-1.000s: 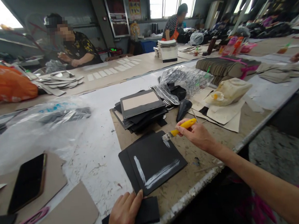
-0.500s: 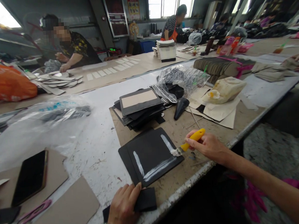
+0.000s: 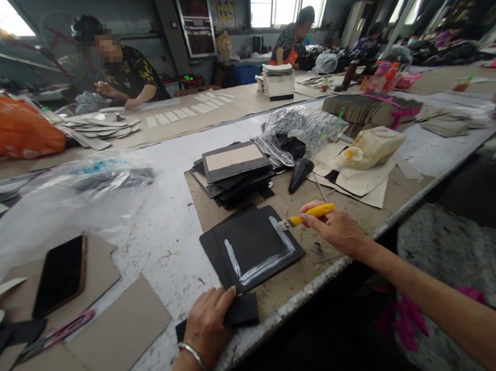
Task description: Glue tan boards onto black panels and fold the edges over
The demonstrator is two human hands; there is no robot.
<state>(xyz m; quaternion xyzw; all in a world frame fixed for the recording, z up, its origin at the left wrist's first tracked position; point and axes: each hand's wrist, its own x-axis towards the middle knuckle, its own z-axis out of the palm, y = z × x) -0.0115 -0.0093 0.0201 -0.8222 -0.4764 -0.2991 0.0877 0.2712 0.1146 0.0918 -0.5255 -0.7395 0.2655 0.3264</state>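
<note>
My right hand [image 3: 334, 228] is closed around the yellow handle of a paintbrush [image 3: 312, 213]. Its white-coated bristles touch the right side of a black panel [image 3: 258, 243], where wet white lines run along three sides in a U. A second black panel [image 3: 212, 249] lies partly beneath it. My left hand [image 3: 209, 316], with a bracelet at the wrist, curls over a black strip [image 3: 243, 310] at the table's front edge; a fingertip presses the panel's near corner. Behind the panel rises a stack of black pieces [image 3: 236, 166], the top one bearing a beige rectangle.
At left lie a phone [image 3: 60, 275], pink-handled scissors [image 3: 61, 334] and beige boards [image 3: 126, 333]. A stained plastic jug [image 3: 375, 147] and a dark cone-shaped piece [image 3: 301, 175] are beyond my right hand. Two people [image 3: 132, 75] [image 3: 287, 40] work across the table.
The brush has moved up along the right-hand white line, away from the near right corner. That line now joins the bottom one. My left hand stays by the panel's near corner.
</note>
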